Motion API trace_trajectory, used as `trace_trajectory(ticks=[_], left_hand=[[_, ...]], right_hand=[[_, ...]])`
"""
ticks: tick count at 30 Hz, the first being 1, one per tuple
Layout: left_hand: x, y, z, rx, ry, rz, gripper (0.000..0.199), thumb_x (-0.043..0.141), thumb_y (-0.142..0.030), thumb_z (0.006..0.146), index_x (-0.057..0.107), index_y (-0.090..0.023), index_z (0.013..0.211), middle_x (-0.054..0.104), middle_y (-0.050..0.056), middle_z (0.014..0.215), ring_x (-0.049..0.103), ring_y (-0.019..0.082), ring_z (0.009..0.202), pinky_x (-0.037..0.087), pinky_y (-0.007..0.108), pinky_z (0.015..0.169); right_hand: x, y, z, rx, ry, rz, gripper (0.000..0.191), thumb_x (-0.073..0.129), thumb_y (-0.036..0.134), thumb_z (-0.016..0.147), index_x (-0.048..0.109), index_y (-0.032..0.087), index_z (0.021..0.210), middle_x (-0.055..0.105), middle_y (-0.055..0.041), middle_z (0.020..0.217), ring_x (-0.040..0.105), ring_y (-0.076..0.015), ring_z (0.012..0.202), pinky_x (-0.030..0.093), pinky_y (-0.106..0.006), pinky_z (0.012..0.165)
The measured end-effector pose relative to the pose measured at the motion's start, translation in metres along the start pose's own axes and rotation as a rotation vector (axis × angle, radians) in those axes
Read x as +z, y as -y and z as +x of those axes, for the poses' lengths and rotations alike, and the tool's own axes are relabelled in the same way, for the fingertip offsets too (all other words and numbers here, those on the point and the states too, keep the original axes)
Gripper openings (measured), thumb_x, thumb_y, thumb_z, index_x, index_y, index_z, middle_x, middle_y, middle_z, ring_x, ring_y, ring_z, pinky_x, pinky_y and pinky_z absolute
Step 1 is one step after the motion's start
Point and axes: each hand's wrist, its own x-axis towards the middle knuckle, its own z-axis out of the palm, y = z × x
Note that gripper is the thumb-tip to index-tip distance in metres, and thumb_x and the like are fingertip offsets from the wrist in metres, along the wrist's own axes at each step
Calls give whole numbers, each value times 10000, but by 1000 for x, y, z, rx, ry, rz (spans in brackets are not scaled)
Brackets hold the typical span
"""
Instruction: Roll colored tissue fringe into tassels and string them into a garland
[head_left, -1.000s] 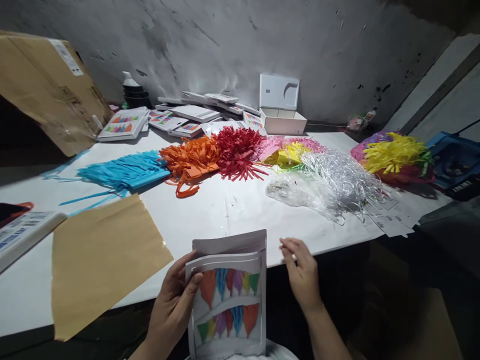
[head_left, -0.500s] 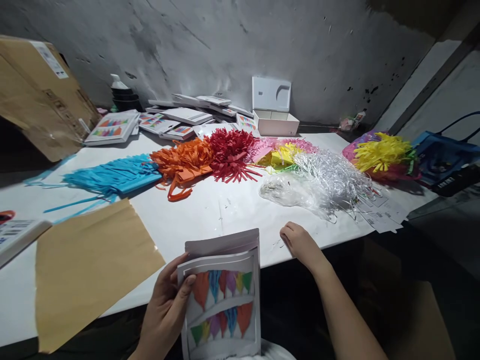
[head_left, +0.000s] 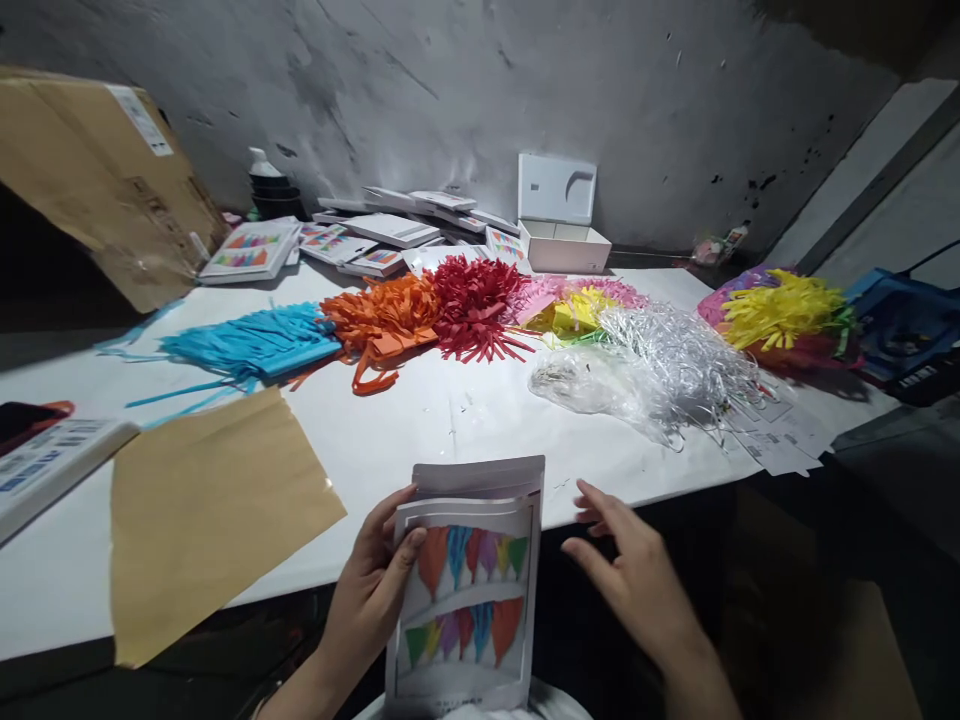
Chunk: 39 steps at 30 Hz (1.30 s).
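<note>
My left hand (head_left: 379, 560) grips the left edge of a flat white box (head_left: 469, 600) with a picture of colored tassel garlands on its front; the thumb lies on the front face. A flap stands up at the box's top. To the right of the box, my right hand (head_left: 619, 555) is apart from it, empty, with fingers and thumb spread near the table's front edge. Beyond lie blue tassels (head_left: 255, 340), orange tassels (head_left: 386, 315), red tassels (head_left: 476, 305), yellow tassels (head_left: 574, 312) and silver strands (head_left: 675, 345) beside a clear plastic bag (head_left: 574, 380).
A brown paper sheet (head_left: 217, 520) lies on the white table (head_left: 405, 430) at left, near a white box (head_left: 60, 465). Packaged boxes (head_left: 390, 230) and an open box (head_left: 566, 245) stand along the wall. A carton (head_left: 112, 180) is far left, a blue bag (head_left: 900, 325) far right.
My right hand has drawn back off the table toward the box and its fingers have spread. The view has shifted slightly, and the held box sits further right.
</note>
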Motion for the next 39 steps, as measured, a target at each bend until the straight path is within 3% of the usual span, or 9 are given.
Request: trace_trajectory(ticks=[2,4,7,13,20,23,26,31,39], left_hand=[[-1,2,-2,26,7,16,503,684,-528,860,600,-251,1272,702,71,1212,664,240,1098,555,299,921],[-6,5,-3,48,8,35,492,641,-528,893,610,-250,1297,679,83,1277,635,258,1172,524,333,996],[-19,7,-1,69,46,93,471,563,-538,936,642,-258,1307,649,80,1354,579,273,1271,471,356,1077],[-33,-11,16,108,237,204,396,562,-472,952,687,-249,1254,740,88,1143,706,241,935,594,297,776],[-29,-41,23,282,189,301,165,651,-310,903,699,-203,787,600,57,964,617,180,870,535,204,648],[-24,-46,21,267,176,181,63,684,-270,886,673,-232,935,585,37,956,598,161,847,526,213,693],[-14,-46,19,165,145,-52,320,707,-281,879,584,-271,1174,593,23,958,578,147,817,508,223,714],[5,-47,12,-22,335,-289,249,659,-386,910,583,-184,788,460,-19,735,450,115,660,401,212,601],[2,-56,13,11,455,-143,195,673,-314,896,579,-178,793,443,-20,746,396,116,661,322,228,587]], right_hand=[[36,7,1,-58,-44,188,548,660,355,907,501,246,1420,679,-104,1243,713,-223,978,607,-320,800],[62,7,1,-48,-208,287,423,614,326,945,554,274,1360,700,-82,1187,716,-205,969,612,-304,790],[77,4,0,-64,-299,361,314,565,314,979,608,289,1290,705,-67,1126,705,-193,976,607,-295,807],[69,14,4,-155,-130,432,449,696,369,898,559,282,1316,664,-67,1108,694,-195,920,611,-275,753],[55,16,0,-192,-118,472,276,758,323,842,655,261,1091,669,-15,933,653,-143,747,570,-206,668],[56,17,0,-101,-179,541,129,750,238,846,666,243,945,638,8,850,623,-120,732,536,-177,666],[63,24,2,19,-210,724,116,743,216,847,631,234,867,587,27,806,583,-98,717,503,-160,656],[72,33,6,310,-85,1143,429,849,257,734,619,272,1096,613,29,872,614,-112,726,514,-204,664],[70,32,8,427,19,1221,268,911,275,601,747,203,800,678,17,701,617,-135,653,526,-236,633]])
